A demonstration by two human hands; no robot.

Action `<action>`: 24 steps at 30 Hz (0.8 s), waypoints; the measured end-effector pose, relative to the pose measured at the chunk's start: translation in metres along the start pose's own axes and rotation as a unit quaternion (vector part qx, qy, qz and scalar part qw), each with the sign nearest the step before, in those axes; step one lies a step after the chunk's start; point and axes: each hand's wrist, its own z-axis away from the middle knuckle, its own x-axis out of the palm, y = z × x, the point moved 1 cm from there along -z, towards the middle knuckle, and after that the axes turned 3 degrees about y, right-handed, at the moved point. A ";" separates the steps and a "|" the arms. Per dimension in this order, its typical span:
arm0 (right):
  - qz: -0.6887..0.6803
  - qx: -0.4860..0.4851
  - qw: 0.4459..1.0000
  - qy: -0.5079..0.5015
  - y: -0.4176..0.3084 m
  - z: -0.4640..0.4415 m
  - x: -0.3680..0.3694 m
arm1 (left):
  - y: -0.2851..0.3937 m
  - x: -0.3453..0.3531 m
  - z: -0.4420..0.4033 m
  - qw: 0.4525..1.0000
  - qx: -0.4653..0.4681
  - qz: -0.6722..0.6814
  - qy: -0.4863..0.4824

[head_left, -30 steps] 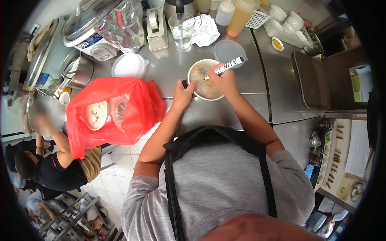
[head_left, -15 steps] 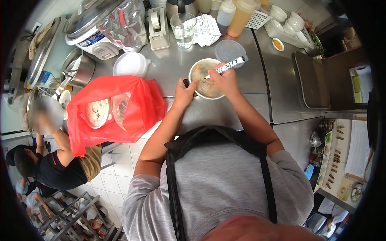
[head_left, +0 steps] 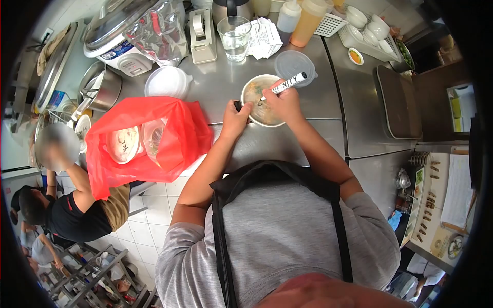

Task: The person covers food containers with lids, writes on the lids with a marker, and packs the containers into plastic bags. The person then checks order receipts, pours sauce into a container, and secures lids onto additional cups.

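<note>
Right hand: (head_left: 284, 104) closed in a writing grip on the white marker (head_left: 287, 84), tip down at the clear cover of the bowl. Can't tell if it's actually pressing.
Left hand: (head_left: 235, 119) curled on the near-left edge of the bowl (head_left: 256, 113), thumb over the rim, a little black thing (head_left: 237, 106) tucked in there too (cap maybe? too small to swear to).
Bowl: on the metal surface (head_left: 213, 84), right between the two hands, food showing through the cover, dark squiggle by the tip.
Red bag: (head_left: 191, 128) just left of the left forearm, mouth open, a marked tub (head_left: 124, 146) inside.
Loose lid: (head_left: 287, 62) just past the right hand, under the marker's back end.
Smudge risk: left thumb's close to the ink, so one slide could smear it, especially if the cover's damp.
Wobble risk: lean too hard and the cover might dent, or the bowl skid if the left hand slackens.
</note>
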 end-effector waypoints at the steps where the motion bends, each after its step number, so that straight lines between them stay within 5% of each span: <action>1: 0.016 -0.014 1.000 0.000 0.001 0.000 0.000 | 0.001 0.000 0.000 1.000 -0.001 0.002 0.001; 4: 0.024 -0.058 0.997 -0.039 0.008 0.001 0.002 | 0.001 0.000 0.000 1.000 -0.001 -0.015 0.001; 10: -0.071 0.044 0.997 -0.004 0.001 -0.002 -0.004 | 0.001 0.000 0.000 1.000 0.004 -0.010 -0.001; 22: 0.026 -0.053 0.998 -0.008 0.011 0.002 -0.007 | -0.007 -0.002 -0.004 0.999 0.025 -0.037 -0.006; 24: -0.009 -0.010 1.000 0.004 -0.005 0.003 -0.011 | -0.007 -0.003 -0.004 0.998 0.026 -0.050 -0.008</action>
